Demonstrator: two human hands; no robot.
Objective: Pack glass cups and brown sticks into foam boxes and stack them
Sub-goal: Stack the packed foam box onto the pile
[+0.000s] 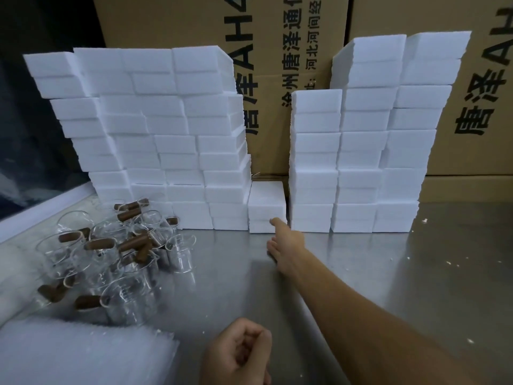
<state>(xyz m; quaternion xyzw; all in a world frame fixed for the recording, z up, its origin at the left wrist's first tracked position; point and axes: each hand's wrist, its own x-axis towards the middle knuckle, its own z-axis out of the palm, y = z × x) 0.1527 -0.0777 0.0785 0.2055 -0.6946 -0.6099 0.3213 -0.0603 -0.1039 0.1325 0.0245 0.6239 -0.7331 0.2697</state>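
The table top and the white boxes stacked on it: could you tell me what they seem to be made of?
The table top looks like brushed stainless steel: grey, with a dull sheen and soft reflections. The white boxes look like matte foam, with a grainy surface and crumbs scattered nearby.

White foam boxes stand closed in tall stacks at the back, one block to my left, another to my right. A short stack sits in the gap between them. Clear glass cups lie jumbled front-left, some tipped, with brown sticks scattered in and across them.
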